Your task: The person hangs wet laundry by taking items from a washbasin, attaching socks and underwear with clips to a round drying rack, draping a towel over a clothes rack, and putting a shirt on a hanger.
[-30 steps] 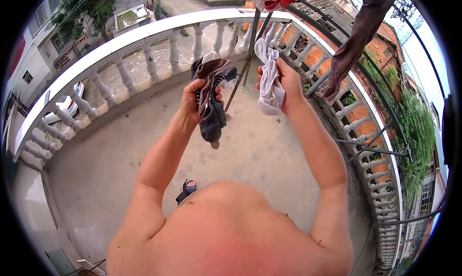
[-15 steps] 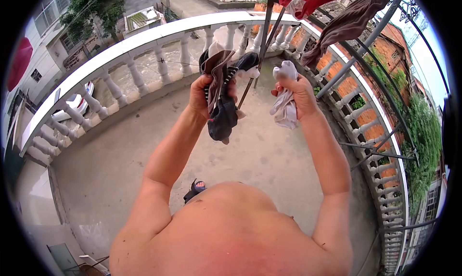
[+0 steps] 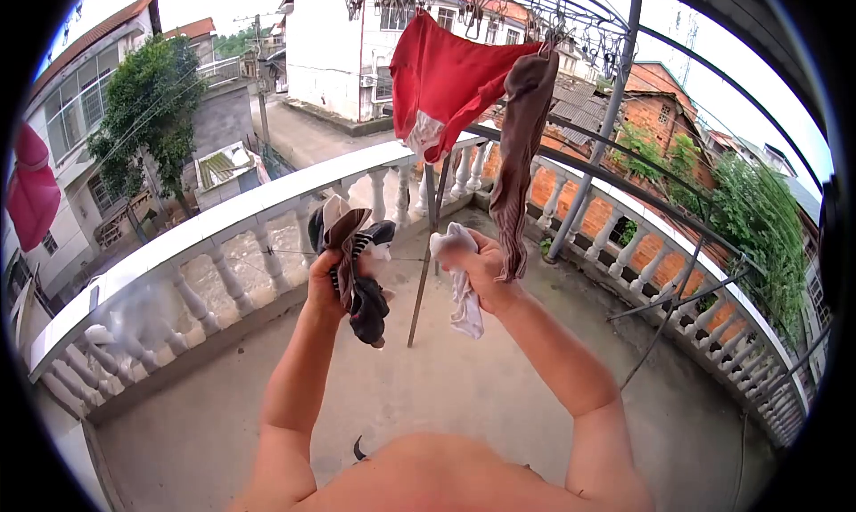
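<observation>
While concrete floor [image 3: 205,414] fills the lower frame, edged by a white balustrade [image 3: 267,202] left and right, the red garment [image 3: 459,73], cropped above half a second ago, hangs whole at upper centre beside a brown sock [image 3: 519,155]; at centre, the left hand [image 3: 325,284], fingers curled, grasps a sock bundle [image 3: 366,307]; across a gap, the right hand [image 3: 488,276] clenches a white sock [image 3: 465,307].

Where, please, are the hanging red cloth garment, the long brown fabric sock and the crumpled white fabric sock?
Red cloth garment [image 3: 455,70]: head view, middle of its hanging cloth.
Long brown fabric sock [image 3: 520,146]: head view, partway down its length.
Crumpled white fabric sock [image 3: 464,300]: head view, part below the right hand [image 3: 484,267].
</observation>
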`<state>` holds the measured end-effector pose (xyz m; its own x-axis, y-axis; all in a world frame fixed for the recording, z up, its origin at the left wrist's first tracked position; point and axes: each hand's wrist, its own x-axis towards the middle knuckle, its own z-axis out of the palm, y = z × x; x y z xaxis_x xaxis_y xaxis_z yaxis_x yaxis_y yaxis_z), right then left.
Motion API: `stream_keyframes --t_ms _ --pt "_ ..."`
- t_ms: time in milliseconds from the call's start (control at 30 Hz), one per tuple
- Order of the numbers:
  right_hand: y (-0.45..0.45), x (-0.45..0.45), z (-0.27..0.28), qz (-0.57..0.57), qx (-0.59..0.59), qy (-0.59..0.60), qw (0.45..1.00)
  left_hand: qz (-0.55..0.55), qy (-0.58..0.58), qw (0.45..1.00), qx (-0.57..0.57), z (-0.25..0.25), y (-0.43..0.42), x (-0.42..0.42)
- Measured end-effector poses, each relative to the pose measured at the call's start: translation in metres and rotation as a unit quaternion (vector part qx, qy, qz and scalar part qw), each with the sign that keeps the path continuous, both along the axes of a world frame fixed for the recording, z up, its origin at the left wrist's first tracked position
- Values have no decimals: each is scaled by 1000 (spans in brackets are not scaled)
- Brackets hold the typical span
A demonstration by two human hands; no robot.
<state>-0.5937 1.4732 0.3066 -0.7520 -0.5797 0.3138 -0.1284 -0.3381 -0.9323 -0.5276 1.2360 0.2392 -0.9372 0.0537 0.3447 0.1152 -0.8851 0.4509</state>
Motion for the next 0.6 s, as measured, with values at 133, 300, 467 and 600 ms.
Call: stream_keyframes --t_ms 133,300,467,600 --pt "-9 13 12 26 -23 1 999 115 21 993 -21 33 -16 -2" --pt "-36 34 7 24 -133 -186 973 126 120 982 -73 84 -41 3" --pt "-61 57 17 13 -146 -237 961 251 103 957 -102 147 -59 -4" --pt "-63 64 81 8 -154 -82 985 316 128 929 -142 214 -55 -4"
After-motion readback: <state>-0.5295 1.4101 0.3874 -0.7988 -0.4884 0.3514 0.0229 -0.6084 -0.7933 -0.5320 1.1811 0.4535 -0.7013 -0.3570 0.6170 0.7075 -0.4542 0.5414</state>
